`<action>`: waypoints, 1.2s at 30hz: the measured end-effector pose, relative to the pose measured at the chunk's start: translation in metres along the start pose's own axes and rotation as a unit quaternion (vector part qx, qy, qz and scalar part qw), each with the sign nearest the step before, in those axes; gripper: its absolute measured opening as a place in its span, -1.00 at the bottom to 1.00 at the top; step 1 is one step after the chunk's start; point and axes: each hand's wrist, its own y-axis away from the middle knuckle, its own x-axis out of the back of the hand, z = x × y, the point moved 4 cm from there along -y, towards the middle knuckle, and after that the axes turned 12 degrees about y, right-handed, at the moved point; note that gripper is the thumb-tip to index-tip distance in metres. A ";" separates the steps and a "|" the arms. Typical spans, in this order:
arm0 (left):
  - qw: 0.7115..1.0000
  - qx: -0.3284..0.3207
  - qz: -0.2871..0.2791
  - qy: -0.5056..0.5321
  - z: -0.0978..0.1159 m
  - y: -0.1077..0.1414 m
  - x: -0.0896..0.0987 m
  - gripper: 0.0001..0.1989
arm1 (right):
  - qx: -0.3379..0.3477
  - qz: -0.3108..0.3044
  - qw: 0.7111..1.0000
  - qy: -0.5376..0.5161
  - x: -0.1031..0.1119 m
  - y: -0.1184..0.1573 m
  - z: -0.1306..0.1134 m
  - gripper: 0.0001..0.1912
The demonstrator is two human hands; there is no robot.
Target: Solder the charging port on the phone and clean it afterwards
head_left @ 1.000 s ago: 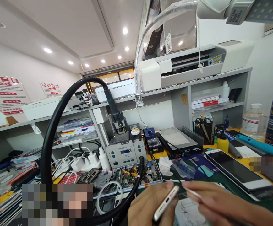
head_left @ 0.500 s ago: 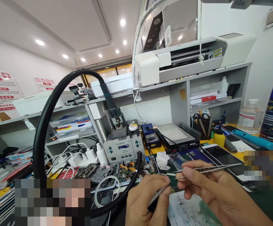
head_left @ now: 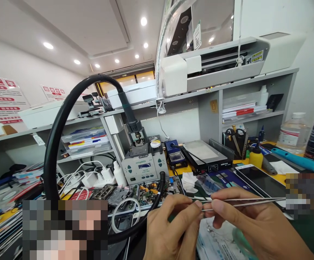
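Observation:
Metal tweezers (head_left: 243,202) lie between the thumb and fingers of my right hand (head_left: 240,220), their tips pointing left toward my left hand (head_left: 173,227). The left fingers are pinched together close to those tips, and what they hold is hidden behind them. Below and between the hands lies a clear plastic bag (head_left: 216,238) with a printed sheet and a greenish round part. Just behind the hands sit white tissue (head_left: 189,181) and a small clear packet (head_left: 209,186).
A thick black hose (head_left: 50,159) arches from the hot-air station (head_left: 146,168) across the left side. Circuit boards (head_left: 148,191) lie left of the hands. A white-framed phone (head_left: 259,180), yellow bottle (head_left: 256,157) and blue-handled tool (head_left: 297,159) stand or lie at right.
My left hand has turned and closed, hiding the thin flat object that showed between its fingers. The tweezers are now nearly level. The whole view has shifted slightly.

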 end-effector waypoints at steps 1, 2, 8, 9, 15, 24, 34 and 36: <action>1.000 -0.001 0.002 -0.011 0.001 0.001 0.001 -0.76 | 0.003 -0.001 1.000 0.008 0.000 0.000 0.000 -0.73; 1.000 -0.003 0.006 -0.021 0.002 0.001 0.001 -0.76 | 0.006 0.000 1.000 0.015 0.000 0.001 0.000 -0.73; 0.998 -0.019 0.024 -0.049 0.006 0.000 0.004 -0.77 | 0.031 0.035 0.998 0.032 0.002 0.002 -0.004 -0.75; 0.998 -0.021 0.025 -0.048 0.005 0.000 0.004 -0.77 | 0.035 0.044 0.998 0.031 0.004 0.001 -0.006 -0.75; 0.999 -0.019 0.022 -0.029 0.005 0.000 0.002 -0.82 | 0.036 0.059 0.995 0.065 0.007 -0.002 -0.014 -0.68; 1.000 -0.010 0.020 0.011 0.001 0.002 -0.003 -0.76 | 0.011 0.025 0.994 0.109 -0.010 -0.006 -0.014 -0.56; 0.999 -0.001 0.003 0.045 -0.002 0.002 0.003 -0.73 | 0.126 -0.033 0.963 0.235 -0.009 -0.005 -0.008 -0.71; 0.999 0.002 0.004 0.047 -0.003 0.002 0.004 -0.73 | 0.167 -0.053 0.950 0.260 -0.007 -0.003 -0.003 -0.67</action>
